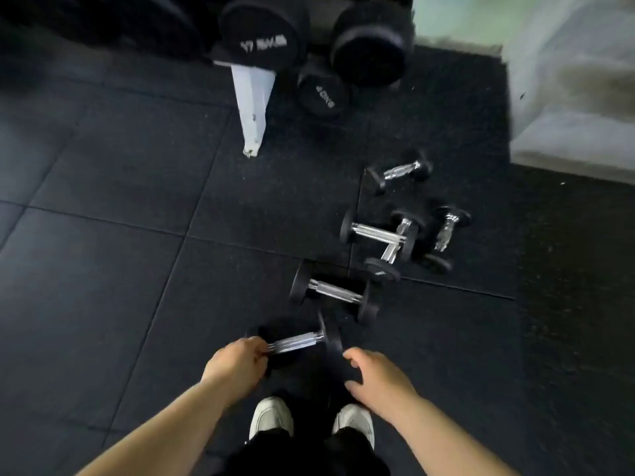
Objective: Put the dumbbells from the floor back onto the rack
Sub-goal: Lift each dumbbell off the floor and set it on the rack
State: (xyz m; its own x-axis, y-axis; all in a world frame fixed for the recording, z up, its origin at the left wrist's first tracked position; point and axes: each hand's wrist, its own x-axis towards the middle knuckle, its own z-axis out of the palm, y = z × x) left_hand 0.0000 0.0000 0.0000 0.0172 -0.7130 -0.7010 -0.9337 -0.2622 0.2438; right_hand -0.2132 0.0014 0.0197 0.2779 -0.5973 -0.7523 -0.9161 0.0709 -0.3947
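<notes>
Several small black dumbbells with chrome handles lie on the black rubber floor. The nearest dumbbell [297, 342] lies just ahead of my feet. My left hand [237, 362] has its fingers curled on the left end of its handle, hiding part of the left head. My right hand [376, 377] is open and curved, thumb and fingers apart, beside the right head. A second dumbbell [331, 292] lies just beyond. Further right, two crossed dumbbells [379, 235] sit beside another [446, 231], and one more [400, 171] lies behind them. The rack [252, 97] stands at the top.
The rack's white leg slants down to the floor, with large black dumbbells [261, 36] on it and a 40 kg one [323, 94] low beside it. A pale wall and ledge [567, 97] fill the top right. My white shoes [271, 417] are below my hands.
</notes>
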